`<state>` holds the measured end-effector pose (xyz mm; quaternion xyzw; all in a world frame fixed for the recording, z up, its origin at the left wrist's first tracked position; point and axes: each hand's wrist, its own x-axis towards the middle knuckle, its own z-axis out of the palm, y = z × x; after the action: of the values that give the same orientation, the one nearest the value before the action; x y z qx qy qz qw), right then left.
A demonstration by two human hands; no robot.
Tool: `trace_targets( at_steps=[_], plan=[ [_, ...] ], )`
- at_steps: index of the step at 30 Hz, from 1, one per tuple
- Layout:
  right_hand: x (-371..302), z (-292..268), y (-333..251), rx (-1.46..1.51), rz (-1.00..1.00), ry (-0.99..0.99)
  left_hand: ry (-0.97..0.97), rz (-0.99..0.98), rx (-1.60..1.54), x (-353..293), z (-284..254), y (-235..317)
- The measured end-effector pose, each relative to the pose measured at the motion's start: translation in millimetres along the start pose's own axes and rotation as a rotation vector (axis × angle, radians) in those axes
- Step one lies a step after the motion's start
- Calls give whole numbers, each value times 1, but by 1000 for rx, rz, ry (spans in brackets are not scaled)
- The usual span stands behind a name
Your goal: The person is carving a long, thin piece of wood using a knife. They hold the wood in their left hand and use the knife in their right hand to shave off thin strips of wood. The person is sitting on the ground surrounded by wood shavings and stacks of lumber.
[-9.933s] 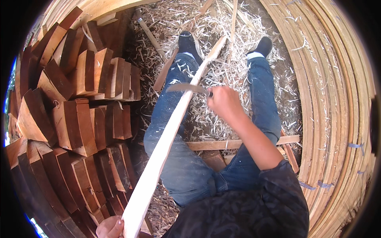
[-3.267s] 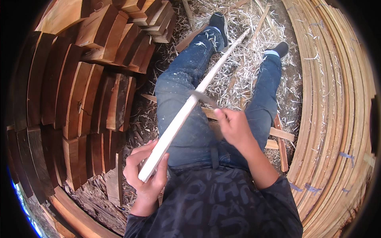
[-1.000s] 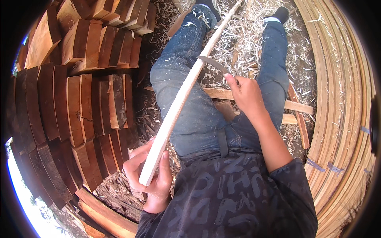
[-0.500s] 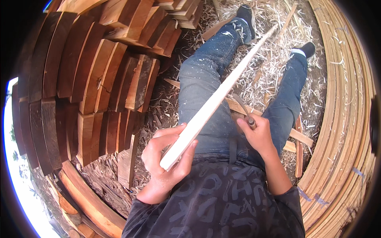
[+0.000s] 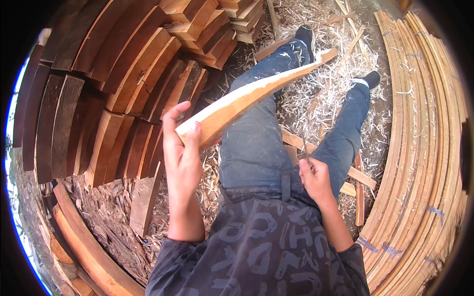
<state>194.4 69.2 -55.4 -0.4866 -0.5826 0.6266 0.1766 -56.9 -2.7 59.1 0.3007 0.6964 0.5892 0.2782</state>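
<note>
A long pale wooden blank slants across my lap, its top face lighter than its tan side and its far end narrow. My left hand grips the thick near end, thumb on the side face and fingers around the back. Over my thigh, my right hand is closed round a small carving knife. Its thin blade points away from me and stays apart from the blank; most of the handle is hidden in the fist.
Stacked wooden planks rise on my left. Long thin strips, bundled with grey ties, lie along the right. Pale shavings cover the ground around my outstretched legs. Loose wood offcuts lie beneath my right leg.
My left hand has lifted the blank's near end up and leftward and rolled it, so its tan side now shows. My right hand, still on the knife, has shifted slightly.
</note>
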Motion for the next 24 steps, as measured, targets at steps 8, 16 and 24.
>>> trace_targets(
  at_steps=[8,16,24],
  plan=[
    [-3,15,-11,-189,-171,-18,-305,-54,228,-44,9,0],
    [-13,20,-29,-382,-198,26,-333,67,468,-75,24,-4],
    [-4,6,-12,-489,-154,145,-334,17,516,-83,32,-4]
  ],
)
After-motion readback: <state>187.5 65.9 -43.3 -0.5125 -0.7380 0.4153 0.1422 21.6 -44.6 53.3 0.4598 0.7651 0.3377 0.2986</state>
